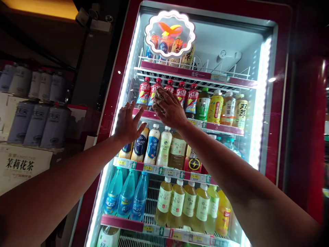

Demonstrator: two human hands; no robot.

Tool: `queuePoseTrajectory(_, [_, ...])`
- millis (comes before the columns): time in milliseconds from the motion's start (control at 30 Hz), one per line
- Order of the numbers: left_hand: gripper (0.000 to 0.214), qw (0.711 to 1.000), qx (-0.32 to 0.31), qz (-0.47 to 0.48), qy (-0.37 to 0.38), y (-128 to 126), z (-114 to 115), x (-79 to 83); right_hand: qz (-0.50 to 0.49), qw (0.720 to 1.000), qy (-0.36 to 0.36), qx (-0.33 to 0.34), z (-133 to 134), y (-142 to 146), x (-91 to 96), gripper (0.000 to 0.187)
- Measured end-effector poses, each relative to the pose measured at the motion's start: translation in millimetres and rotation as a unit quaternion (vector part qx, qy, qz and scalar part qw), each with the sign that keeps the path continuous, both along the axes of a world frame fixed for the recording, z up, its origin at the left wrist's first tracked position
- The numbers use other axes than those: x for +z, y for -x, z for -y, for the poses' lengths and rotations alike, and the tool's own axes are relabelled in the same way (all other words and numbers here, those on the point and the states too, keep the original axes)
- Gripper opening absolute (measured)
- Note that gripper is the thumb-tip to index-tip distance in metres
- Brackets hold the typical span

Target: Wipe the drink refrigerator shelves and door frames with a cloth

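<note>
Right hand (pixel 171 110) is closed down over a crumpled brownish cloth (pixel 158 97), fingers bent around the wad and pressing it against the glass door (pixel 231 44) of a lit drinks cooler (pixel 282 103). Left hand (pixel 128 123) holds nothing: fingers spread wide, palm flat on the glass just left of the right hand, near the door's left edge. Cloth sits at upper-middle height, in front of the row of red-capped bottles (pixel 191 97).

Progress, as I judge it: wiping is in hand on the upper left part of the pane. I see no streaks, suds or wet bands, so I cannot tell which areas have been covered. The right half and the lower pane, in front of the blue bottles (pixel 127 197) and yellow tea bottles (pixel 190 206), show no mark either way.

Cloth looks dry, soft and bunched, and is mostly hidden under the fingers. Stacked cartons (pixel 17 164) stand at far left.
</note>
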State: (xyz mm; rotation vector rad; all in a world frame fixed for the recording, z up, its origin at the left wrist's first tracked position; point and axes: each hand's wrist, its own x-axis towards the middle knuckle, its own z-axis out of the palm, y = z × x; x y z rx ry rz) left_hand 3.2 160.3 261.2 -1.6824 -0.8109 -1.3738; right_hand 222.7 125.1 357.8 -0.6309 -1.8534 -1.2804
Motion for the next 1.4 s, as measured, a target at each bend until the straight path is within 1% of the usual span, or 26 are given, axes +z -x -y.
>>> queuePoseTrajectory(100, [0.066,1.000,0.000,-0.020,-0.001,5.5,0.4,-0.5,-0.007,1.000,-0.005,0.001,-7.8,9.4,10.3,0.040])
queuePoseTrajectory(200, [0.068,0.999,-0.008,-0.043,-0.002,13.2,-1.8,-1.6,-0.022,1.000,-0.012,0.012,-19.3,25.8,18.8,0.039])
queuePoseTrajectory(367, [0.062,0.996,-0.038,-0.075,-0.010,31.5,-7.0,-1.2,0.029,0.999,0.014,0.001,-29.9,56.3,22.1,0.039])
queuePoseTrajectory(467, [0.057,0.995,-0.041,-0.085,-0.010,40.1,-7.2,-0.7,0.007,1.000,0.007,0.003,-30.8,64.6,23.3,0.043])
queuePoseTrajectory(533, [0.054,0.996,-0.034,-0.086,-0.006,42.8,-4.8,-1.2,0.012,1.000,0.008,0.001,-31.2,67.5,24.9,0.045])
queuePoseTrajectory(667, [0.051,0.998,0.002,-0.064,0.013,41.0,3.6,-4.6,0.060,0.998,0.034,-0.011,-32.6,75.9,34.1,0.046])
queuePoseTrajectory(800, [0.055,0.998,0.026,-0.052,0.035,38.8,8.9,-7.1,-0.004,0.999,0.037,-0.019,-35.1,98.3,41.0,0.040])
queuePoseTrajectory(833, [0.056,0.997,0.026,-0.057,0.037,39.4,9.2,-7.4,-0.005,0.999,0.042,-0.020,-35.7,105.2,40.2,0.038])
queuePoseTrajectory(900, [0.057,0.997,0.024,-0.070,0.036,42.4,9.1,-8.4,0.032,0.997,0.061,-0.017,-36.3,116.8,36.2,0.036])
queuePoseTrajectory(967, [0.055,0.996,0.019,-0.081,0.035,47.3,8.7,-10.3,0.070,0.994,0.080,-0.007,-36.4,123.1,31.1,0.037])
queuePoseTrajectory(1000, [0.053,0.996,0.014,-0.084,0.035,50.1,8.6,-11.7,0.074,0.994,0.086,-0.003,-36.3,124.3,28.6,0.038])
queuePoseTrajectory(1133, [0.048,0.996,0.002,-0.083,0.027,59.2,8.7,-18.0,0.015,0.997,0.073,-0.002,-35.3,125.3,15.8,0.041])
queuePoseTrajectory(1200, [0.047,0.998,0.006,-0.062,0.018,61.5,8.5,-20.4,0.015,0.998,0.066,-0.005,-33.6,126.3,7.2,0.041])
queuePoseTrajectory(1300, [0.056,0.999,0.000,-0.026,0.021,62.7,7.2,-22.5,0.049,0.996,0.073,-0.012,-29.1,125.9,-4.8,0.041])
queuePoseTrajectory(1400, [0.072,0.999,-0.008,-0.017,0.030,62.7,4.3,-23.9,0.019,0.998,0.063,-0.020,-24.4,120.0,-15.0,0.041])
